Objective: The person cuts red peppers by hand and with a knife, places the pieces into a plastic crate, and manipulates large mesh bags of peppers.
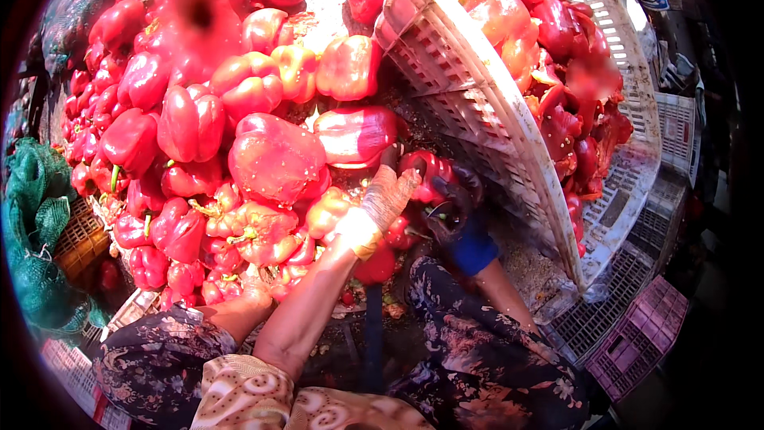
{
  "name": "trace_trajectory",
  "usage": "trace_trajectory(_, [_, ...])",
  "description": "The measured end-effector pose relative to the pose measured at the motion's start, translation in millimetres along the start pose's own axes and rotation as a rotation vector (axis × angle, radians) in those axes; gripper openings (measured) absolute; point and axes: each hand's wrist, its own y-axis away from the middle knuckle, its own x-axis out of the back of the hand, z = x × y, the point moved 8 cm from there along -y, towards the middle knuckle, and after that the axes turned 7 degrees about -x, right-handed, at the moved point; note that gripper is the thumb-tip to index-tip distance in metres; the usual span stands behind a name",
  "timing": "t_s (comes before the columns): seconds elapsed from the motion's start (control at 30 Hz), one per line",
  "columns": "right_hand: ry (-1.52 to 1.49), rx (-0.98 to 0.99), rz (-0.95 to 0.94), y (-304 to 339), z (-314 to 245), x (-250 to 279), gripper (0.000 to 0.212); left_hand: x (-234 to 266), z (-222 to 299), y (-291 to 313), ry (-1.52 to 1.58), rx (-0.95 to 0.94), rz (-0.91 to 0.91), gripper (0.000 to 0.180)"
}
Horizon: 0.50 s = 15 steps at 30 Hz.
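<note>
Low between my knees, a red bell pepper (430, 171) sits between my two hands. My left hand (387, 195), its palm and wrist wrapped in pale tape, closes its fingers on the pepper's left side. On the lower right side of the same pepper is my right hand (455, 219), in a dark glove with a blue cuff, fingers curled. Shadow hides whether a tool is in the glove. Just beyond my left hand lies a glossy red bell pepper (356, 135), and a large one (277, 159) rests to its left.
A big heap of red peppers (191, 121) spreads ahead and left. At right, a tilted white plastic basket (509, 123) holds cut red pepper pieces (561, 123). Green netting (40, 199) and an orange crate (79, 239) stand left, a purple crate (637, 338) lower right.
</note>
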Motion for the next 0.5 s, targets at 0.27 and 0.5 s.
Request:
trace_trajectory(0.27, [-0.163, 0.331, -0.228, -23.7, -64.2, -1.1, 0.078, 38.3, 73.5, 34.1, 0.633, -0.184, 0.150, 0.060])
trace_trajectory(0.5, [-1.070, -0.305, -0.360, -29.2, -85.4, -10.3, 0.096, 44.3, 130.8, 64.5, 0.177, -0.385, 0.219, 0.100])
